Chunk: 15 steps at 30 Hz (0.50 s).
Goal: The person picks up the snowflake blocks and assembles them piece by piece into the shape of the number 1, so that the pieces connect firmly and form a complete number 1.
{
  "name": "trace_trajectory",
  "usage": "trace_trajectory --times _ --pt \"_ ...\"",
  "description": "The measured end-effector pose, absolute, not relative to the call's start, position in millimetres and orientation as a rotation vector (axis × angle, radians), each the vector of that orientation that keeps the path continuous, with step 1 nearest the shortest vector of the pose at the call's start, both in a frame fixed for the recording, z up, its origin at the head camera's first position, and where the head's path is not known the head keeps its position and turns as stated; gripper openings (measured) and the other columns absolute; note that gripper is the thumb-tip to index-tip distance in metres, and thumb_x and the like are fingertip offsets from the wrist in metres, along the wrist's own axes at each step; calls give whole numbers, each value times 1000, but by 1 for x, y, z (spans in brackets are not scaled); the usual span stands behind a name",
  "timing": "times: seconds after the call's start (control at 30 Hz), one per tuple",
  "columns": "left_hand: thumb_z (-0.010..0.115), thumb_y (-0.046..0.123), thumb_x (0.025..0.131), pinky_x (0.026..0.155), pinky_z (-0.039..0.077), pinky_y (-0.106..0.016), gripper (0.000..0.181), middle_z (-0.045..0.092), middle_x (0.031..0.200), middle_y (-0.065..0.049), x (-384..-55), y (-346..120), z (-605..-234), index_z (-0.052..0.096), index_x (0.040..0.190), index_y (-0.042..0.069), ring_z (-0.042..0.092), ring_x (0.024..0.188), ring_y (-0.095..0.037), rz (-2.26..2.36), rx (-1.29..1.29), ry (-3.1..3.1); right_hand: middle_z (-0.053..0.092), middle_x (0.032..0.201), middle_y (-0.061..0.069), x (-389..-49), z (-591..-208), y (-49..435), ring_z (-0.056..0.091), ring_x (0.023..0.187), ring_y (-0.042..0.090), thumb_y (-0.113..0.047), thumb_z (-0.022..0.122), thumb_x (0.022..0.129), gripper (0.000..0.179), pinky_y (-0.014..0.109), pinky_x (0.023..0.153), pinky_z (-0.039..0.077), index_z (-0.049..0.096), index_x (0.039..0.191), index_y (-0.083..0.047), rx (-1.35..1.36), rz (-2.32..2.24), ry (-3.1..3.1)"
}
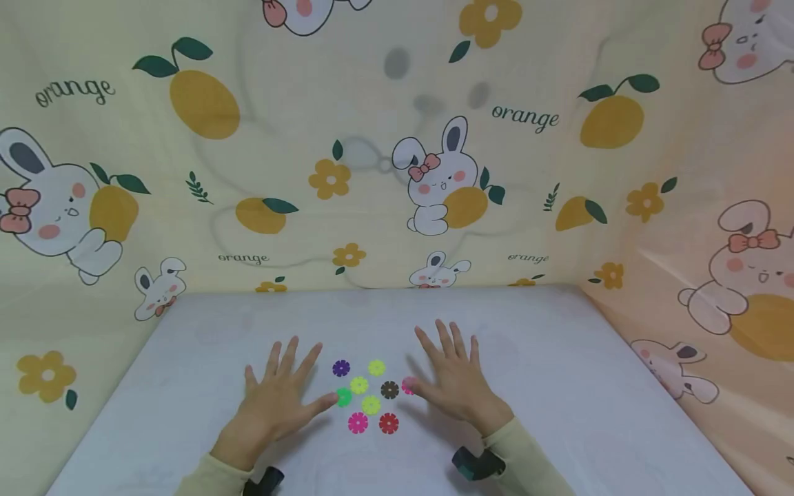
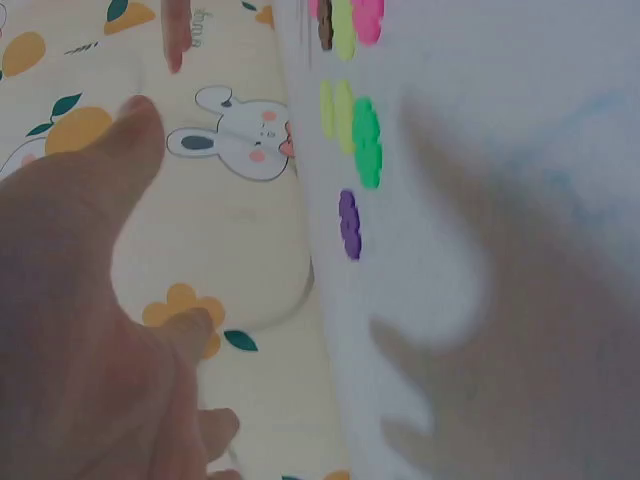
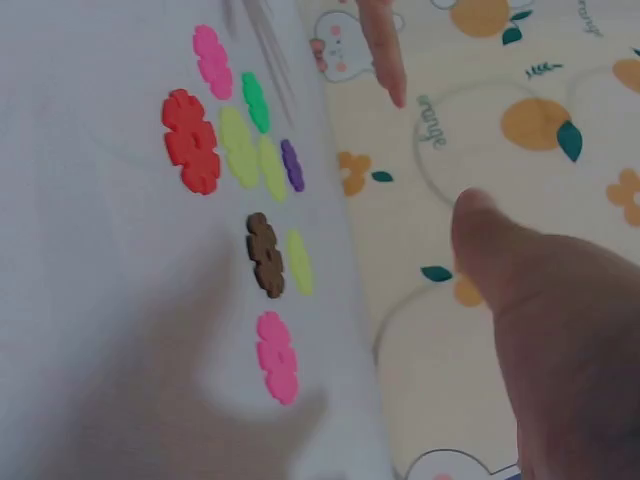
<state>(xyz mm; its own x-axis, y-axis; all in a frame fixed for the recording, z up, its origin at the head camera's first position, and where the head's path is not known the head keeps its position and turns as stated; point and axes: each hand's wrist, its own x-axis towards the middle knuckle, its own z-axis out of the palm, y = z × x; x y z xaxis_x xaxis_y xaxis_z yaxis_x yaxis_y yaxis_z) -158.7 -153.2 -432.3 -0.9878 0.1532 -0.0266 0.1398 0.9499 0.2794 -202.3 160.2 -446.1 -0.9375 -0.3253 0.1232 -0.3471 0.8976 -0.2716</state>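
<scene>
Notched plastic snowflake discs lie flat in a loose cluster on the white tabletop, between two spread hands in the head view. At the back are a purple disc [image 1: 341, 368] and a yellow disc [image 1: 376, 368]; two more yellow ones and a brown disc [image 1: 389, 390] fill the middle. A pink disc [image 1: 358, 423] and a red disc [image 1: 389, 423] are nearest the front. My left hand [image 1: 276, 399] holds nothing; its thumb tip appears beside a green disc [image 1: 344, 397]. My right hand [image 1: 455, 382], also holding nothing, partly covers another pink disc [image 1: 406, 386] with its thumb.
Dark wrist devices [image 1: 476, 463] sit on both wrists below beige sleeves. A patterned cloth [image 1: 372, 103] with rabbits and oranges hangs behind the white table [image 1: 527, 331] and along both sides. The hands cast shadows on the tabletop.
</scene>
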Motion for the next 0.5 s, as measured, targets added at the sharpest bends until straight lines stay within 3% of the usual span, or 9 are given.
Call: trace_trajectory --times 0.2,0.5 --pt "64 70 84 106 14 -86 95 23 165 -25 -161 -148 -443 32 159 22 18 151 -55 425 249 3007 21 167 21 -204 -453 158 14 155 48 -52 68 90 84 74 118 14 30 160 -24 570 520 -3018" --pt "69 45 92 112 30 -71 61 49 152 -21 -163 -139 -457 57 142 12 45 141 -44 393 390 3108 49 147 20 -203 -462 152 42 138 44 -30 74 91 65 68 111 32 49 149 -17 652 565 -3033"
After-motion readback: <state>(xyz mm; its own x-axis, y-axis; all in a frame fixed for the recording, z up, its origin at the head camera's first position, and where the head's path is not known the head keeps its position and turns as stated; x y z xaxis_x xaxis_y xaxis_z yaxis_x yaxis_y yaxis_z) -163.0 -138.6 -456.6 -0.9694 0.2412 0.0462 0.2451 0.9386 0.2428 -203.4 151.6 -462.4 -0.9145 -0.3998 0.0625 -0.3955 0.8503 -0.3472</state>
